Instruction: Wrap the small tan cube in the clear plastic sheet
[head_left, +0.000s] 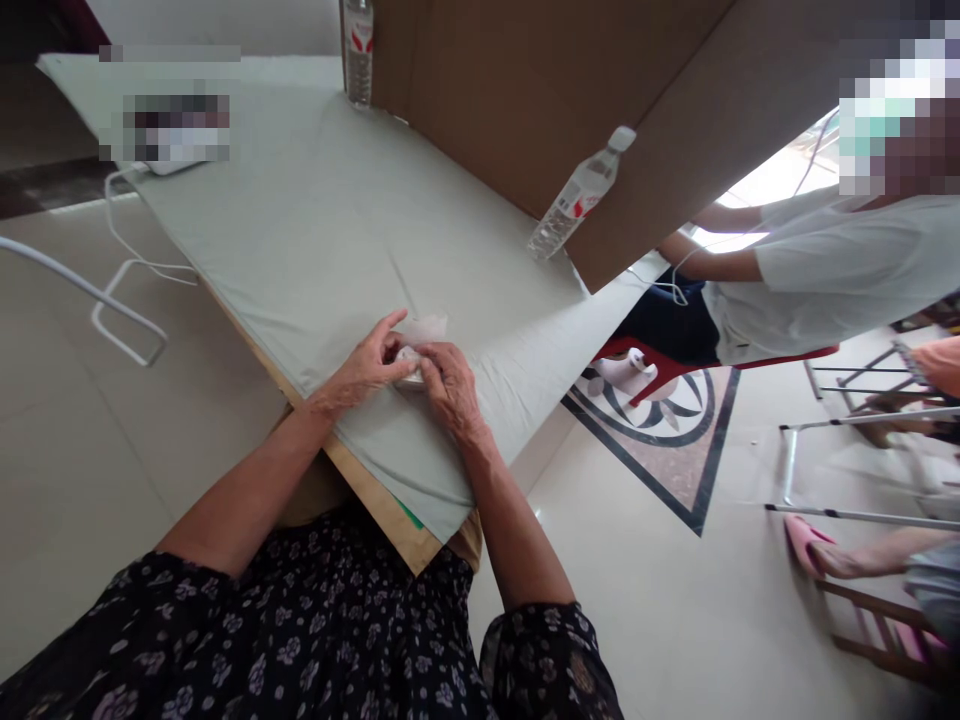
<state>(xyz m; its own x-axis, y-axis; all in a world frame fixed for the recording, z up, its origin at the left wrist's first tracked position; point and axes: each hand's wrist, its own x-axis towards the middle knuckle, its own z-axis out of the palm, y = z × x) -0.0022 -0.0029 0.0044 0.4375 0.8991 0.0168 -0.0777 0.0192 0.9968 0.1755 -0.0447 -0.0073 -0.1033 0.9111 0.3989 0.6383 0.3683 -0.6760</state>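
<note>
Near the front edge of the cloth-covered table (300,240), both hands meet around a small, thin white sheet (427,328), somewhat see-through and folded or crumpled. My left hand (367,368) has its thumb and fingers closed on the left side of it, the index finger raised. From the right, my right hand (452,388) presses its fingertips onto the same white material. A pale, flat edge shows under the fingers; what it belongs to is mostly hidden by the hands.
A brown cardboard panel (510,110) stands across the table, with one water bottle (577,200) leaning by it and another bottle (360,55) farther back. A white device (180,150) with a cable lies at far left. A person in a white shirt (840,260) sits at right.
</note>
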